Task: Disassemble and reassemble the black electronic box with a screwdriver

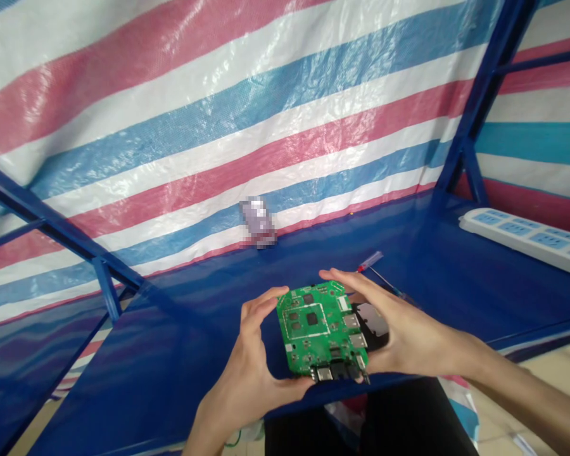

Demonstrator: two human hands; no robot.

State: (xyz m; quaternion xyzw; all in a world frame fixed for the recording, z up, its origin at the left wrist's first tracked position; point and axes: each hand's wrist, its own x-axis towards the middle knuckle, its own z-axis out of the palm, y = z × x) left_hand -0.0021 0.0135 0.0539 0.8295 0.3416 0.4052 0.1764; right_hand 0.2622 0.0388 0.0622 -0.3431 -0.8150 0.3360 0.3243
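Observation:
A green circuit board (300, 345) with metal ports along its right and near edges is held up over the blue table, tilted toward me. My left hand (247, 361) grips its left side, fingertips at the far corner and thumb at the near edge. On the other side my right hand (403, 329) curls round the board's right edge, fingers at the far corner and thumb low by the ports. Behind the board, by my right palm, shows a black part with a grey plate (373, 320); how it is supported is hidden.
A screwdriver (371, 260) with a clear and red handle lies on the blue table (194, 316) beyond my right hand. At the right stands a white power strip (527, 237). A blurred-out object (259, 221) rests at the back against the striped sheet (266, 145). Blue metal posts flank the table.

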